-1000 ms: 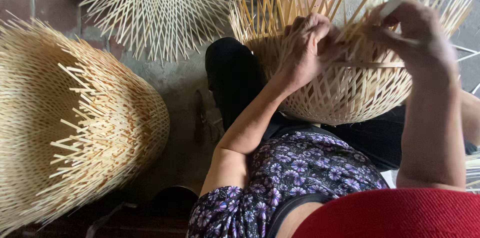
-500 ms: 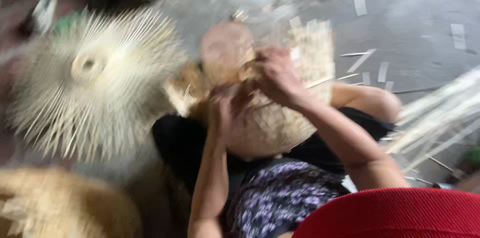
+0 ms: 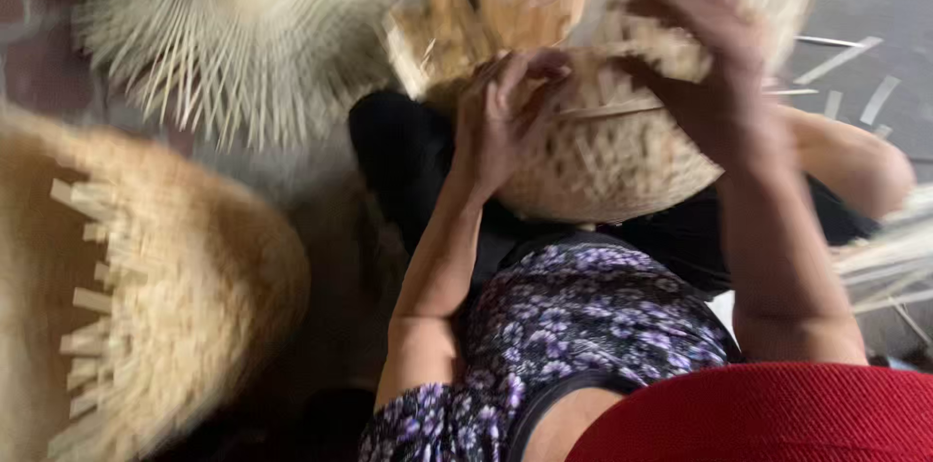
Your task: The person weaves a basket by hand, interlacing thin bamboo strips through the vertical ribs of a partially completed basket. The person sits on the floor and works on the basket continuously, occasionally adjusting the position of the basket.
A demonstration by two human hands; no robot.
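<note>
A half-woven bamboo basket (image 3: 603,156) rests on my lap, its loose strips pointing up and away. My left hand (image 3: 501,117) presses against the basket's left side, fingers curled on the weave. My right hand (image 3: 705,64) grips the basket's upper right part, and a thin bamboo strip (image 3: 607,112) runs between the two hands. The picture is blurred by motion, so the exact finger hold is unclear.
A large woven basket (image 3: 146,297) lies on its side at the left. Another unfinished basket with splayed strips (image 3: 243,25) sits at the top left. Loose bamboo strips (image 3: 875,93) lie on the grey floor at right, and a bundle of strips (image 3: 889,263) lies beside my right arm.
The view has swung about and is blurred. The basket has turned in my hands, and both hands have shifted along its weave.
</note>
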